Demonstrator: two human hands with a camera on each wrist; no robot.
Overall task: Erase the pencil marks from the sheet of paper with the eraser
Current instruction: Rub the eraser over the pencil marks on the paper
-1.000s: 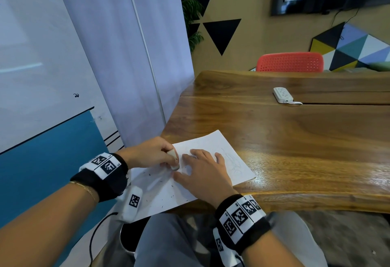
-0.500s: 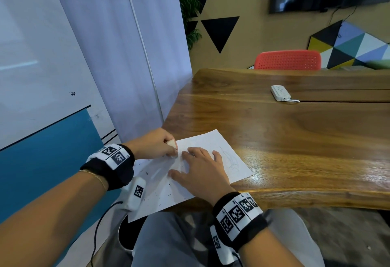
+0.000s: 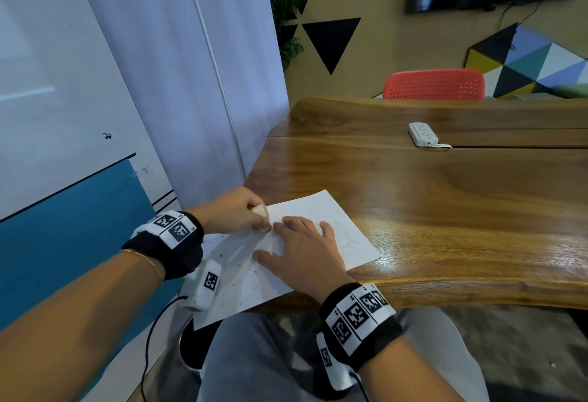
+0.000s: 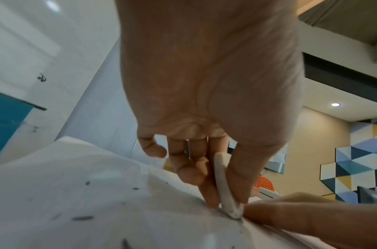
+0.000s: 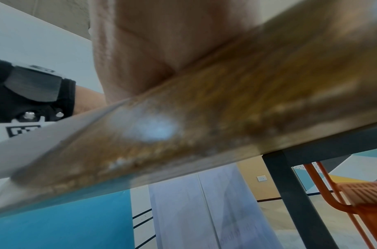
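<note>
Both hands meet on the sheet of paper [image 3: 331, 226] at the wooden table's [image 3: 445, 198] near left corner: left hand [image 3: 234, 210] pinching the white eraser [image 3: 259, 215] against it, right hand [image 3: 305, 255] spread flat beside.

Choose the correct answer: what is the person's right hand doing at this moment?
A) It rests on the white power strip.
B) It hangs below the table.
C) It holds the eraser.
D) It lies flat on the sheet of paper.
D: the right hand lies with straight fingers on the sheet of paper, while the left hand pinches the eraser.
</note>
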